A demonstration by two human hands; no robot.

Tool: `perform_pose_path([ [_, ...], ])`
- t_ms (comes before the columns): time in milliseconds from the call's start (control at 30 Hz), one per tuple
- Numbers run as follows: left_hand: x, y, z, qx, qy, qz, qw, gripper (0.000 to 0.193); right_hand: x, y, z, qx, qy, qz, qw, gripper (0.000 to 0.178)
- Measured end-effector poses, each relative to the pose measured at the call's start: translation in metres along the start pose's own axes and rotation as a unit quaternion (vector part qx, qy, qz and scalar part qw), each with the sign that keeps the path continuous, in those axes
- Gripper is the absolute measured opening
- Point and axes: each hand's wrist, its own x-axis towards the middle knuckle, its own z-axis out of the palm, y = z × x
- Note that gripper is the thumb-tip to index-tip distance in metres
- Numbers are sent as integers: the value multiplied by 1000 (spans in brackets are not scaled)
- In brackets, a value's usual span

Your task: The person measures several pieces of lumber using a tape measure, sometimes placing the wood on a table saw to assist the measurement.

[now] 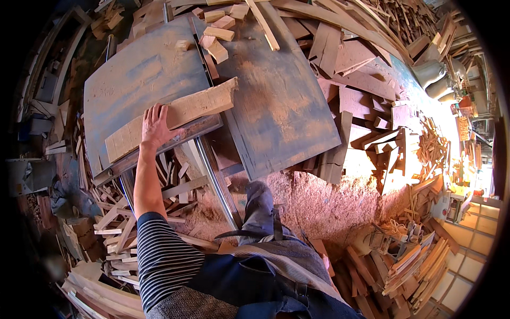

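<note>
My left hand [154, 127] is laid over a long, rough-edged wooden board [183, 109], its fingers bent over the top and the thumb toward the near edge. The board lies slantwise on a grey metal saw table [127, 72], along a metal rail [194, 129] at the table's near side. The board's right end, ragged and uneven, reaches past the dark slot [197, 45] between the two table plates. No part of my right hand shows.
Short wood offcuts [219, 33] and a thin strip [262, 24] lie at the table's far side. Scrap planks [366, 101] crowd the right. Sawdust [329, 207] covers the floor, and stacked sticks [419, 268] stand at lower right. A steel bar [215, 178] runs below the table.
</note>
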Motion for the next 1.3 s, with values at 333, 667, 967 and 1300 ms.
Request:
perform_pose_path([
  [333,34,-14,1,-11,-25,-14,1000,101,14,-31,-6,-77,-11,22,997,46],
  [667,78,-46,16,-8,49,24,998,100,35,-50,-15,-135,-25,0,990,42],
  [967,117,-65,-2,-51,19,22,998,108,27,-114,-70,-99,24,17,995,35],
  [1300,60,-27,-19,-77,-8,11,997,107,72,-210,-177,34,216,-246,944,19],
])
